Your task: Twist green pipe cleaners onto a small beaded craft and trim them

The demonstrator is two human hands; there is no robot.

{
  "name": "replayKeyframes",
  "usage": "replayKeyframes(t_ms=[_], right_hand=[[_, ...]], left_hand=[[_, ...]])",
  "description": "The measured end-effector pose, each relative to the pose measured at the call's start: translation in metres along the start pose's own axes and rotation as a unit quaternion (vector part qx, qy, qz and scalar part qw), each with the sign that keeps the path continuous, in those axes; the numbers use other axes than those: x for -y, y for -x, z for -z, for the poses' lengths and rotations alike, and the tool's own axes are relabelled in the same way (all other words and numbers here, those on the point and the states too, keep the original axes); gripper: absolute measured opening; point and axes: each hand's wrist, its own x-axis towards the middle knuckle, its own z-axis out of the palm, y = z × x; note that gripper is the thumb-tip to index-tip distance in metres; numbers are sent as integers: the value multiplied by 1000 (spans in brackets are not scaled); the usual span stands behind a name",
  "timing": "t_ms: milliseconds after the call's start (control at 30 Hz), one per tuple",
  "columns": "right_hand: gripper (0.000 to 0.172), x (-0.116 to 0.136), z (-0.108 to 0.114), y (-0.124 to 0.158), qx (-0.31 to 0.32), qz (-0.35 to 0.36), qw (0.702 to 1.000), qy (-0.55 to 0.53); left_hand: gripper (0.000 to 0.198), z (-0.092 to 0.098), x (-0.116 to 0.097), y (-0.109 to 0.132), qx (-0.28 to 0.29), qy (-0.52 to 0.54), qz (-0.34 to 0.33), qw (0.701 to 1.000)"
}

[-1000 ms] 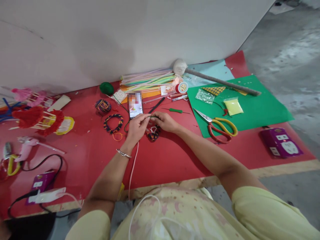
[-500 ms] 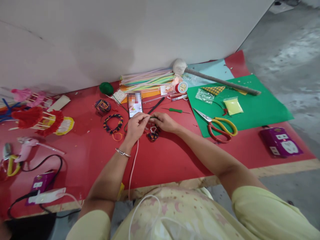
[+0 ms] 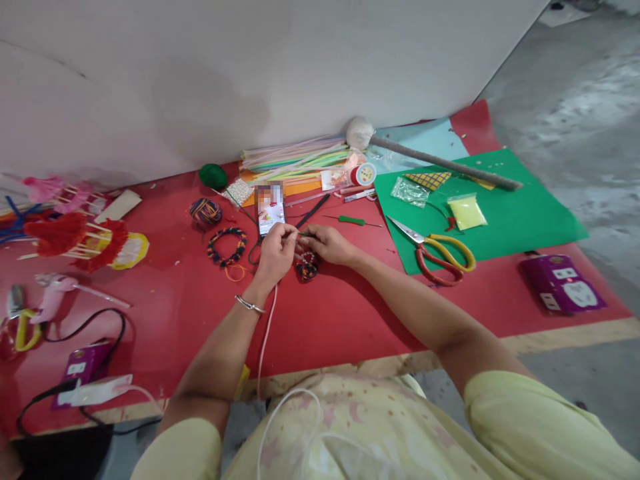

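My left hand [image 3: 279, 250] and my right hand [image 3: 327, 245] are close together over the red table, both with fingers closed in a pinch. A short stretch of dark green yarn [image 3: 303, 234] shows between their fingertips. Under my right hand is a dark multicoloured braided piece [image 3: 307, 268] with a loop of light beads; whether it hangs or lies on the table I cannot tell. A phone [image 3: 271, 212] with a lit screen lies just beyond my left hand. Left of it are a braided yarn ring [image 3: 226, 246], a multicoloured yarn ball [image 3: 205, 212] and a green yarn ball [image 3: 213, 177].
Scissors [image 3: 425, 247] and a yellow packet [image 3: 466, 211] lie on green paper [image 3: 525, 220] to the right, with a green-handled hook [image 3: 351, 221] nearer. Pipe cleaners [image 3: 295, 157] line the wall. A glue gun [image 3: 53, 297] sits left; a pale cable [image 3: 269, 327] crosses the front edge.
My left hand has shifted slightly, its fingers still pinched. The beaded braided piece has moved a little to the right. My right hand has barely moved.
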Motion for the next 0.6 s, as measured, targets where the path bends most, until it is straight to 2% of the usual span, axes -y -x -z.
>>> replayKeyframes(t_ms=[167, 300, 433, 600], right_hand=[[25, 1, 1, 0, 2, 6, 1000, -13], [25, 1, 1, 1, 8, 4, 1000, -27], [25, 1, 1, 1, 6, -3, 1000, -27], [24, 3, 0, 1, 2, -9, 1000, -9]], left_hand=[[15, -2, -5, 0, 13, 113, 88, 990], [23, 1, -11, 0, 42, 124, 105, 986], [22, 3, -9, 1, 40, 57, 47, 996], [16, 6, -12, 0, 16, -108, -81, 991]])
